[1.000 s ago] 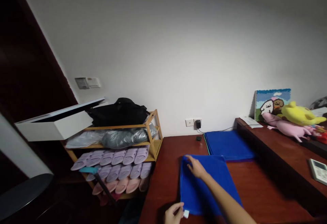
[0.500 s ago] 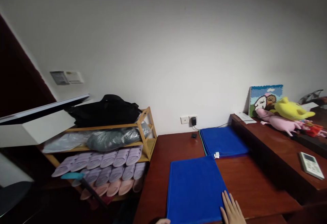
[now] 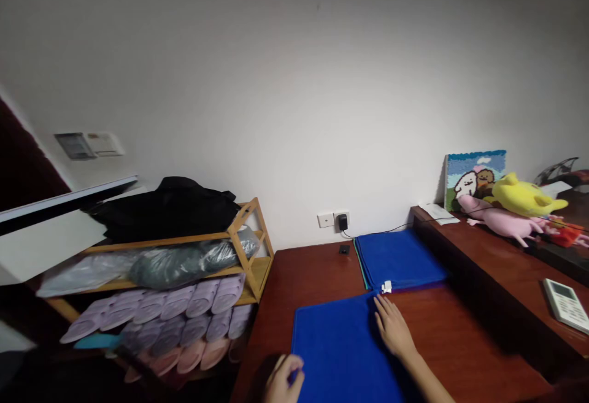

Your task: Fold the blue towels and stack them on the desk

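Note:
A blue cloth (image 3: 338, 341) lies flat on the reddish-brown table (image 3: 313, 274). My right hand (image 3: 391, 323) rests at its upper right corner with fingers stretched out. At the cloth's left edge is my left hand (image 3: 284, 378), its fingers curled with a gap between thumb and forefinger; no object shows in it. Behind, against the wall side, a folded stack of blue cloths (image 3: 398, 259) has a white tag (image 3: 385, 286) at its front corner.
A wooden rack (image 3: 253, 256) with slippers (image 3: 202, 299) and a black bag (image 3: 170, 210) stands left. On the raised ledge at right are plush toys (image 3: 501, 222), a picture (image 3: 476, 176) and a remote (image 3: 568, 305). A black plug (image 3: 342, 222) with a cord sits in the wall.
My right hand has moved up along the cloth's right edge to its far corner. My left hand has come further into view at the left edge. The view has shifted slightly.

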Action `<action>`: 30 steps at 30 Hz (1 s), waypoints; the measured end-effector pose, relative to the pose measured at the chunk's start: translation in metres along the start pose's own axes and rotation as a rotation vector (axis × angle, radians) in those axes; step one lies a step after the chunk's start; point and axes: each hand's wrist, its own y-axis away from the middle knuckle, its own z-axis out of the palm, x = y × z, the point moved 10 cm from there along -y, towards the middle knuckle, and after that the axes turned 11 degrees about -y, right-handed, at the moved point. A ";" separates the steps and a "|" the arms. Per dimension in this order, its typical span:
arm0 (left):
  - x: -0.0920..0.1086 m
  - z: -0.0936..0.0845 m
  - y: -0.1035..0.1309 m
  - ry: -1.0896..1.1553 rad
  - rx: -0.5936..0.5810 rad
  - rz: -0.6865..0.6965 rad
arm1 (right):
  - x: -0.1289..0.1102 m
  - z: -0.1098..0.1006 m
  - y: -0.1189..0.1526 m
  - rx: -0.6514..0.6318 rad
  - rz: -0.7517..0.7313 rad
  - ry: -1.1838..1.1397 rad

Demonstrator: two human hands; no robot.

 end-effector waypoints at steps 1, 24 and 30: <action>0.026 0.011 -0.019 -0.014 -0.007 0.063 | 0.000 0.009 -0.013 -0.049 0.000 -0.007; 0.013 0.067 -0.094 -0.611 -0.037 0.168 | 0.031 0.053 -0.018 -0.191 0.178 0.211; 0.133 0.155 -0.087 -0.461 -0.125 0.424 | 0.034 0.055 -0.016 -0.217 0.162 0.187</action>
